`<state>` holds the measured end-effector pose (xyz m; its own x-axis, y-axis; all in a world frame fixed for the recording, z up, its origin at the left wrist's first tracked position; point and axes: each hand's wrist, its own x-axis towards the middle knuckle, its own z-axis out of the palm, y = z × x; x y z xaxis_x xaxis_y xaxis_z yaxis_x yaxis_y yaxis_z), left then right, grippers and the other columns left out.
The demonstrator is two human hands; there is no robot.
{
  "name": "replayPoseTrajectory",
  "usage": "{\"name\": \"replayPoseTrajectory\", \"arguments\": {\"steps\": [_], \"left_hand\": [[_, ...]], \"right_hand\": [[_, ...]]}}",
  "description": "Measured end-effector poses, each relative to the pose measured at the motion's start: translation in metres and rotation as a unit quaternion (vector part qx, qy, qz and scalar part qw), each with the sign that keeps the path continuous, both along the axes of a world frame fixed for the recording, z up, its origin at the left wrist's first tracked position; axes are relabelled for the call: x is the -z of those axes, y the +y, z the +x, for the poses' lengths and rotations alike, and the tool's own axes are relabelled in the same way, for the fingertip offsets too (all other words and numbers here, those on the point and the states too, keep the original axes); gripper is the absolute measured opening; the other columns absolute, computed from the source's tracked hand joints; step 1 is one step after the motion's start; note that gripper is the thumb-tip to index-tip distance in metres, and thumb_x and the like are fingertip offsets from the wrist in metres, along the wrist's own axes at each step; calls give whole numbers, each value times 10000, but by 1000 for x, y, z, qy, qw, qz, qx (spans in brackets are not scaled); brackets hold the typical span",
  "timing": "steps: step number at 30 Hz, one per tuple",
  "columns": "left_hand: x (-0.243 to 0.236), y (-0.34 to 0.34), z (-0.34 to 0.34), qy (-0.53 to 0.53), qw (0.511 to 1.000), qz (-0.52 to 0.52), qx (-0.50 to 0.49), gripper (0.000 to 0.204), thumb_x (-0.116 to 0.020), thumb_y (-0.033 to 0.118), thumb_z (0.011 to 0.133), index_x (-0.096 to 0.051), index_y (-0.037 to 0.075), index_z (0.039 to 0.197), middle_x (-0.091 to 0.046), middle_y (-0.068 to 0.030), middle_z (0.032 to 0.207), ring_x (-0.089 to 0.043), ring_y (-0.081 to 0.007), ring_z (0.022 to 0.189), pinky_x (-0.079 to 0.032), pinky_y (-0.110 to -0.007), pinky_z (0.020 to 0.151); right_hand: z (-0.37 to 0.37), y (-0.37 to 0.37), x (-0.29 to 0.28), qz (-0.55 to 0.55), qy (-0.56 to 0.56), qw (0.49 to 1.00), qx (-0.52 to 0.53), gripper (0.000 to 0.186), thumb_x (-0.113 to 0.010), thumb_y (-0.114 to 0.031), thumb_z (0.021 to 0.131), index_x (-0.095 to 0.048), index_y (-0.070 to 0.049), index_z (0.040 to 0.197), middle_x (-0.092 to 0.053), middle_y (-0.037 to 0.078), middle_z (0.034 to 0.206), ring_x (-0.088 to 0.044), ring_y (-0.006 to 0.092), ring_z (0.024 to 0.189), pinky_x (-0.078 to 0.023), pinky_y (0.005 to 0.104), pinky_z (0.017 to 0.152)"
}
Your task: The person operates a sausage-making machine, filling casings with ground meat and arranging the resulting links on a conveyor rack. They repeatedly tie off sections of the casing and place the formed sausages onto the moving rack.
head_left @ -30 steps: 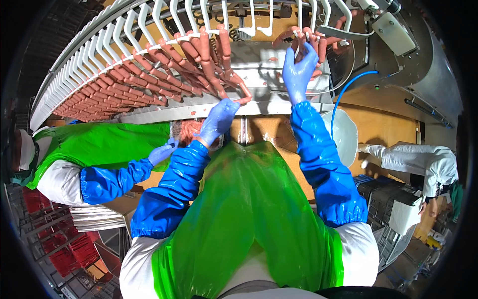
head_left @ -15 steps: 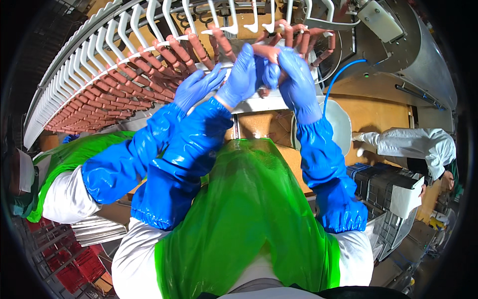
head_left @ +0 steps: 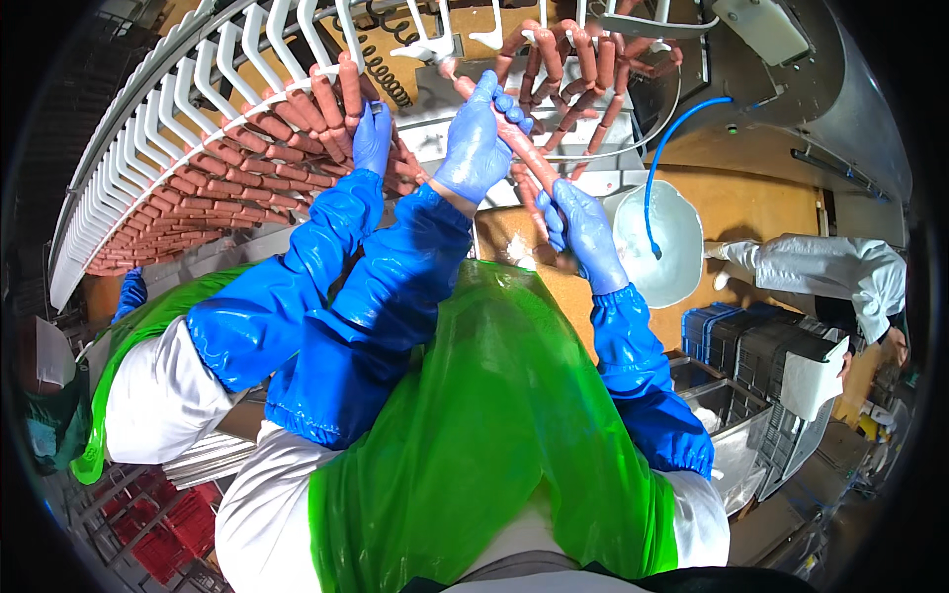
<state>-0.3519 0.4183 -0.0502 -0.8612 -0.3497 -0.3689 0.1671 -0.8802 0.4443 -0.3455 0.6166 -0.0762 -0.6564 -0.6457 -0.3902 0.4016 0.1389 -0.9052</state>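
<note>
Both my hands wear thin blue gloves. My left hand is wrapped round a link of a sausage string, below a white hook. Lower and to the right, my right hand is closed on the same string. One stretch runs slanting between my hands, and more links hang beside my right hand. Beyond them, loops of linked sausages dangle from hooks. To the left, a co-worker's gloved hand touches sausages on the long row of hanging links.
A curved rail with white hooks sweeps along the left. Steel machinery stands at the right, with a blue hose hanging over a pale tub. Dark crates and another person are farther right.
My hands have moved apart, the right one coming down toward me, and the string is now stretched between them. Some hooks have shifted left. The co-worker's hand has moved up against the hanging sausages.
</note>
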Motion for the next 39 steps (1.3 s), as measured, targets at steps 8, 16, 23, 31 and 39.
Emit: {"name": "replayPoseTrajectory", "arguments": {"steps": [8, 16, 23, 31, 39], "left_hand": [[27, -20, -7, 36, 999, 40, -3, 149, -505, 224, 1001, -492, 104, 913, -478, -29, 720, -506, -184, 651, -482, -393, 715], [80, -52, -78, 131, 967, -214, -29, 521, -538, 384, 983, -500, 93, 1414, -508, -93, 1383, -465, -178, 1278, -340, -337, 1105], [112, -44, 7, -60, 898, -429, 81, 597, -407, 581, 1021, -581, 39, 1201, -595, -64, 1095, -556, -164, 961, -455, -312, 828], [94, -64, 69, -189, 784, -564, 177, 650, -353, 548, 1022, -662, -22, 976, -639, -113, 780, -686, -263, 813, -508, -389, 697], [62, -70, 77, -260, 743, -610, 93, 670, -351, 534, 1025, -664, -32, 848, -635, -104, 680, -620, -210, 611, -477, -363, 611]], "right_hand": [[-13, -14, -17, -7, 252, 967, 34, 349, -654, -196, 949, -606, 8, 1227, -650, 51, 995, -571, 88, 859, -473, 249, 769], [-63, -47, -20, -11, 80, 992, 93, 341, -541, -290, 1031, -595, 4, 1195, -594, -9, 803, -435, 43, 536, -356, 210, 471], [-55, -59, 25, -37, -196, 980, -27, 378, -495, -435, 1036, -557, -73, 946, -492, -30, 631, -445, 75, 476, -394, 244, 419], [-21, -66, 49, -44, -269, 952, -137, 432, -466, -492, 1036, -548, -92, 896, -440, -45, 580, -386, 67, 442, -330, 245, 404], [0, -87, 25, -57, -48, 990, -120, 363, -533, -422, 1024, -572, -63, 981, -495, -30, 674, -439, 61, 494, -353, 225, 423]]}}
